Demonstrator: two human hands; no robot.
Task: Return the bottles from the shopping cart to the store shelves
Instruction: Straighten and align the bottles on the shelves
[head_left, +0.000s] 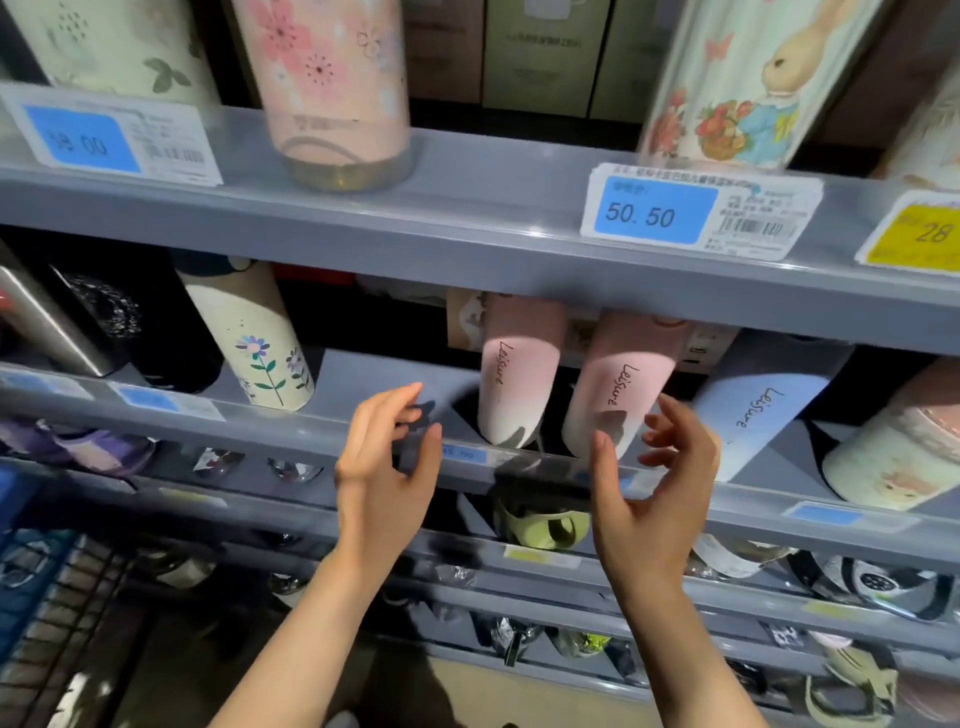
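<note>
Now we have both hands raised, holding nothing, before the middle shelf (322, 441) of bottles.

Nearest us, our left hand (387, 467) and right hand (657, 483) hover with fingers loosely spread and gripping nothing, just in front of the shelf's rail. Behind the rail, two pink "Leisure" bottles (519, 374) (618, 384) stand side by side between our hands, the right one just beside our right fingers (675, 421). A blue "Leisure" bottle (753, 405) stands right of them, a cream flowered bottle (260, 353) left. Above the shelf, a blue 50.50 price tag (654, 214) sits on the upper rail.
</note>
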